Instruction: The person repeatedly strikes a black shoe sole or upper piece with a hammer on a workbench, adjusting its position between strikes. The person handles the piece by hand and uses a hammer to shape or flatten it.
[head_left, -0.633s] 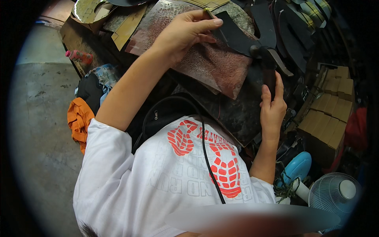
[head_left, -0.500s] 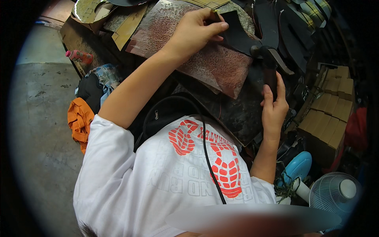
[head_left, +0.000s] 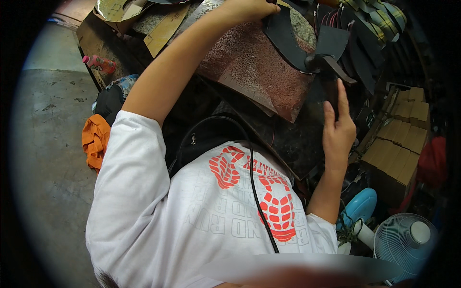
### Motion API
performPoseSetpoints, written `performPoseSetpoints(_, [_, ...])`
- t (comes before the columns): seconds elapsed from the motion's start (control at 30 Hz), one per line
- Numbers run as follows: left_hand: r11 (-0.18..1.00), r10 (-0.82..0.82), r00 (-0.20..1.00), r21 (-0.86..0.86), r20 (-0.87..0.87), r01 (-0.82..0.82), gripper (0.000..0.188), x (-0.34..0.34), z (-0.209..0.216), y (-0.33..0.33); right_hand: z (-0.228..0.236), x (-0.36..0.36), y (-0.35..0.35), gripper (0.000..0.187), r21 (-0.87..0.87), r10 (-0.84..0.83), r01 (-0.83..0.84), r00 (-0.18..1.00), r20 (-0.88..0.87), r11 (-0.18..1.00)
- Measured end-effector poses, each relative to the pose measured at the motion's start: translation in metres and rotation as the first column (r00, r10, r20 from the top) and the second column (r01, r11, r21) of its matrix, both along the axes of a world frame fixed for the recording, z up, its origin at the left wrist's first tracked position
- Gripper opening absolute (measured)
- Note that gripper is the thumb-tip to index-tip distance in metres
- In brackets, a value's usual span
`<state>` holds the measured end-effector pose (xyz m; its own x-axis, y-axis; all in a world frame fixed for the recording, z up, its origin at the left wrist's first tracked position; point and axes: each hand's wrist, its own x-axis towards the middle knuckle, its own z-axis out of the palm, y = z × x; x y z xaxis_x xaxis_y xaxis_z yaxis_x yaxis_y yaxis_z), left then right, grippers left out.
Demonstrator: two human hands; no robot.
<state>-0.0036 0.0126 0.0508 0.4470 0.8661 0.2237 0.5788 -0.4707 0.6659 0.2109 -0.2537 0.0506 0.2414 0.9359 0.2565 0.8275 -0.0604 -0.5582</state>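
Observation:
At the top of the view my left hand (head_left: 254, 8) is closed, its fingertips pinching the upper end of a black curved shoe-upper piece (head_left: 282, 38). That flat piece reaches down to the right, towards the hammer head. My right hand (head_left: 339, 129) is around the dark handle of a hammer (head_left: 330, 67), its index finger stretched along the handle. The hammer's rounded face points left and its bent, narrow end points right. Beneath the black piece lies a worn reddish-brown board (head_left: 254, 62), pitted all over.
More black cut pieces (head_left: 357, 62) are heaped at the back right, beside plaid material (head_left: 379, 24). Yellowish card pieces (head_left: 165, 31) lie back left. A pink-capped bottle (head_left: 100, 64) stands left. Brown boxes (head_left: 391, 149) and a white fan (head_left: 406, 245) are on the right.
My left hand has moved up and away with the pinched end of the black piece, so more of it shows. My right hand and the hammer have shifted only slightly.

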Motion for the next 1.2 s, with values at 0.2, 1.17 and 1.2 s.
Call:
performPoseSetpoints(0.2, [0.870,-0.033,0.923,0.466,0.383,-0.162,0.013,0.010,0.001,-0.047,-0.003,-0.006,0.003,0.053,-0.056,-0.040,0.038,0.998,-0.037,0.998])
performPoseSetpoints(1.17, [0.901,-0.130,0.976,0.431,0.172,0.044,0.019,0.038,-0.032,-0.066,0.081,0.010,0.007,0.033,0.399,0.225,-0.196,0.974,-0.027,0.896])
performPoseSetpoints(1.2, [0.885,-0.151,0.975,0.462,0.164,0.059,0.019,0.039,-0.031,-0.068,0.099,0.008,0.006,0.038,0.524,0.365,-0.273,0.928,-0.079,0.807])
